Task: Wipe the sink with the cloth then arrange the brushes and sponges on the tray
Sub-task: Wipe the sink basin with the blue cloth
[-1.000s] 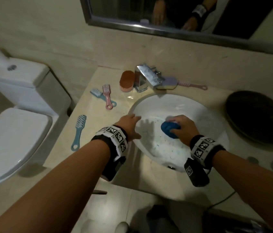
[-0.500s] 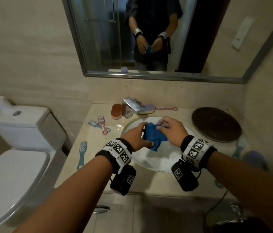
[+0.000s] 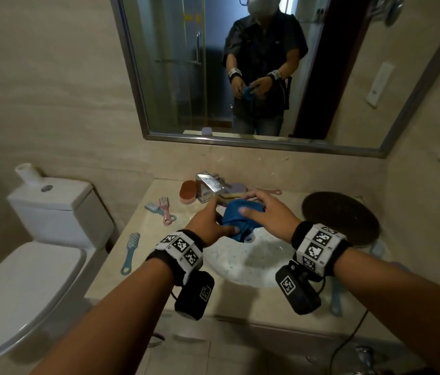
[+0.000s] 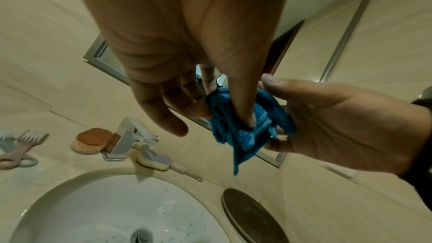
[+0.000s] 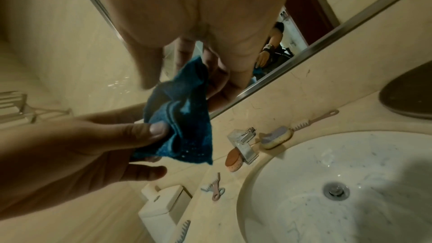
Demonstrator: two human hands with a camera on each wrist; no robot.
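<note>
Both hands hold a crumpled blue cloth point(image 3: 237, 219) in the air over the back of the white sink point(image 3: 251, 263). My left hand point(image 3: 213, 220) pinches its left side between thumb and fingers, as the right wrist view shows on the cloth point(image 5: 182, 123). My right hand point(image 3: 263, 212) grips its right side; in the left wrist view the cloth point(image 4: 243, 132) hangs between both hands. A dark round tray point(image 3: 340, 217) lies right of the sink. An orange sponge point(image 3: 187, 192) and a purple-yellow sponge point(image 3: 233, 192) flank the faucet point(image 3: 209, 185).
A pink and a blue brush point(image 3: 163, 209) lie crossed left of the sink, and another blue brush point(image 3: 131, 253) lies nearer the counter's left edge. A pink-handled brush point(image 3: 270, 190) rests behind the basin. A toilet point(image 3: 32, 255) stands on the left, with a mirror point(image 3: 240, 63) above.
The right hand lifted the cloth out of the basin. The left hand left the sink rim and took hold of it too. Both have risen toward the faucet.
</note>
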